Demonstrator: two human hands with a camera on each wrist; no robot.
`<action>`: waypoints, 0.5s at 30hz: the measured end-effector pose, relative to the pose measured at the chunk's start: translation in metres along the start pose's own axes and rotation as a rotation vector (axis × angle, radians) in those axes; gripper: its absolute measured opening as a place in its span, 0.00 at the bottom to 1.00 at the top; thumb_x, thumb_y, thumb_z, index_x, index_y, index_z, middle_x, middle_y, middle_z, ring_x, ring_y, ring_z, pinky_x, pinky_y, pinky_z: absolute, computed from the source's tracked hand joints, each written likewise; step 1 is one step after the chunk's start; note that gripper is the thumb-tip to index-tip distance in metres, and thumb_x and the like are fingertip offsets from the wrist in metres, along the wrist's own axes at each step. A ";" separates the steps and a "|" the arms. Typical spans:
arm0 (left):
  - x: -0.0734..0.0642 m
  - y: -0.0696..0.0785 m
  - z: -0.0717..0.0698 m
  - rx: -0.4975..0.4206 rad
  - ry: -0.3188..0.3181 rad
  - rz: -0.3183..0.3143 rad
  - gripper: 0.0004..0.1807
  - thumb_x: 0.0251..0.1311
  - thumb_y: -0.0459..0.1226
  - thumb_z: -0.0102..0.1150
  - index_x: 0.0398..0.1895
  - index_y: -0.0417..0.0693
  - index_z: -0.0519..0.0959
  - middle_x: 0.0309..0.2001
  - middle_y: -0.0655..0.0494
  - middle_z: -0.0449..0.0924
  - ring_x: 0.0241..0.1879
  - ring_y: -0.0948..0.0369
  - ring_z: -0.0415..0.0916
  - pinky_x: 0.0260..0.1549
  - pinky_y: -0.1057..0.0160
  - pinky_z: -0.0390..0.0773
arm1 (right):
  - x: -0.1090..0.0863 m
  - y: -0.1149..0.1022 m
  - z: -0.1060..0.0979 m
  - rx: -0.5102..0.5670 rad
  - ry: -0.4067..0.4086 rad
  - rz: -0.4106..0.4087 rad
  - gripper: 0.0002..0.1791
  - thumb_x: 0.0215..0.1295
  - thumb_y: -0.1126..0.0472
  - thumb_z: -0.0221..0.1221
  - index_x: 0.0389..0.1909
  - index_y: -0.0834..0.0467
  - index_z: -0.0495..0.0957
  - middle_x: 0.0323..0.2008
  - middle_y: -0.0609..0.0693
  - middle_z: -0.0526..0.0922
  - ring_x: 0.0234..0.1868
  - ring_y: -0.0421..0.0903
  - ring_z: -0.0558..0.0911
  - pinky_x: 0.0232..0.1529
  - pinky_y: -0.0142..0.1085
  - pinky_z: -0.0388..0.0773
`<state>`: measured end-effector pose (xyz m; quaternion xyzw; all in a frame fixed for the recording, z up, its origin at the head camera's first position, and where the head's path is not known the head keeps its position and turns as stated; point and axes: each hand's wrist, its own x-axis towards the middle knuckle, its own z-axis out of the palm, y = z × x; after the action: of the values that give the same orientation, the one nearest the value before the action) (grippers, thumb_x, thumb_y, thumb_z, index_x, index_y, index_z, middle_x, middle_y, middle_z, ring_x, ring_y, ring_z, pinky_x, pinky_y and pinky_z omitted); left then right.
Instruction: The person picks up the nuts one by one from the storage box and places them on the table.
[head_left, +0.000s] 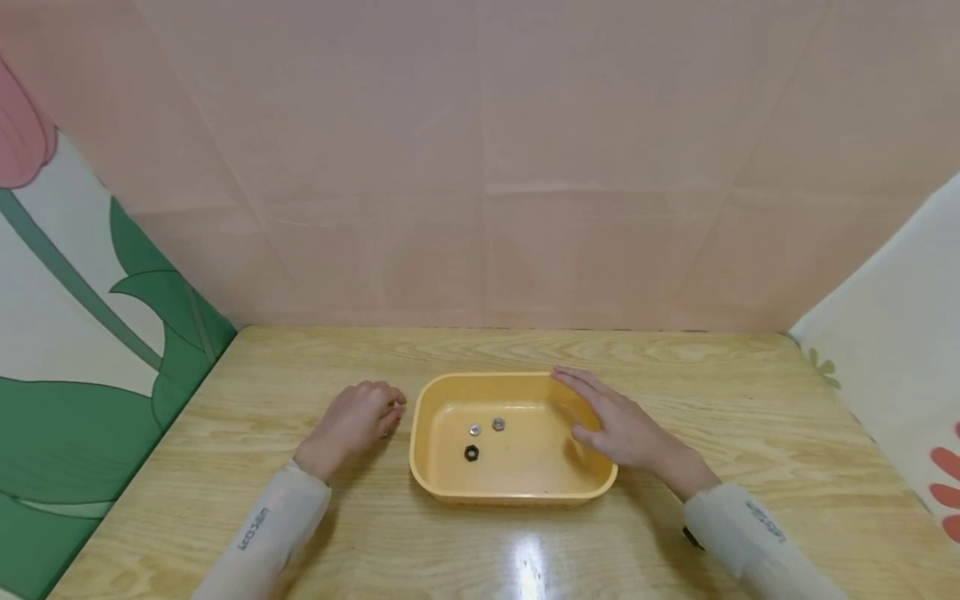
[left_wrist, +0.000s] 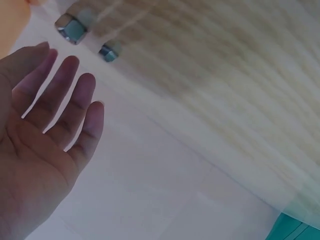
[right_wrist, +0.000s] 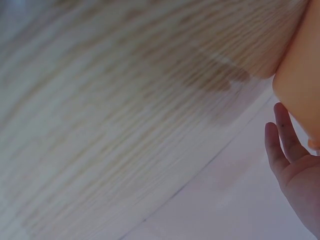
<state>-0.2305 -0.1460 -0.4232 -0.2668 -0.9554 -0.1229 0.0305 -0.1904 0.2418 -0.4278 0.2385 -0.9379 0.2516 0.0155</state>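
A yellow plastic tray (head_left: 513, 497) stands on the wooden table, holding two small silver nuts (head_left: 498, 424) and a black nut (head_left: 471, 452). Left of it, my left hand (head_left: 352, 423) hovers close to the table with loosely bent fingers and nothing between them. In the left wrist view, a larger metal nut (left_wrist: 71, 29) and a smaller one (left_wrist: 108, 52) lie on the table just beyond the fingertips. My right hand (head_left: 626, 427) is at the tray's right end, fingers extended, thumb over the inside. In the right wrist view, two fingers (right_wrist: 287, 132) lie beside the tray's outer wall; contact is unclear.
The wooden table (head_left: 765, 433) meets a pinkish cloth backdrop (head_left: 480, 208) at its far edge. A green leaf-patterned panel (head_left: 67, 450) borders the left side, and a white panel with red petals (head_left: 900, 375) borders the right.
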 end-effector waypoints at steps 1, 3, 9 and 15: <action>0.000 0.001 -0.001 -0.002 0.006 0.001 0.06 0.63 0.35 0.64 0.40 0.46 0.85 0.39 0.52 0.86 0.39 0.55 0.82 0.40 0.52 0.82 | 0.000 0.000 0.000 0.000 -0.001 -0.002 0.43 0.58 0.63 0.61 0.76 0.52 0.57 0.77 0.52 0.58 0.73 0.61 0.64 0.66 0.65 0.65; 0.001 0.003 -0.004 -0.006 0.007 -0.003 0.09 0.63 0.36 0.64 0.44 0.45 0.85 0.42 0.52 0.87 0.42 0.54 0.83 0.43 0.52 0.82 | 0.001 0.000 -0.001 0.003 0.000 -0.003 0.43 0.58 0.63 0.61 0.76 0.53 0.57 0.76 0.52 0.58 0.73 0.61 0.64 0.66 0.65 0.64; 0.005 0.012 -0.010 -0.013 -0.006 -0.001 0.11 0.63 0.35 0.63 0.48 0.47 0.84 0.44 0.53 0.87 0.42 0.56 0.83 0.43 0.53 0.82 | 0.000 0.002 0.000 -0.009 0.004 0.001 0.43 0.58 0.62 0.61 0.76 0.53 0.57 0.76 0.52 0.59 0.73 0.61 0.63 0.67 0.65 0.64; 0.007 0.020 -0.016 -0.040 0.033 0.022 0.10 0.64 0.36 0.63 0.47 0.49 0.85 0.43 0.55 0.87 0.41 0.57 0.82 0.44 0.53 0.81 | 0.001 0.002 0.001 -0.005 0.007 -0.002 0.43 0.57 0.62 0.61 0.76 0.52 0.57 0.76 0.52 0.59 0.74 0.61 0.63 0.67 0.65 0.63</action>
<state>-0.2262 -0.1294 -0.4028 -0.2759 -0.9491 -0.1461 0.0420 -0.1921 0.2424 -0.4296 0.2386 -0.9382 0.2500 0.0197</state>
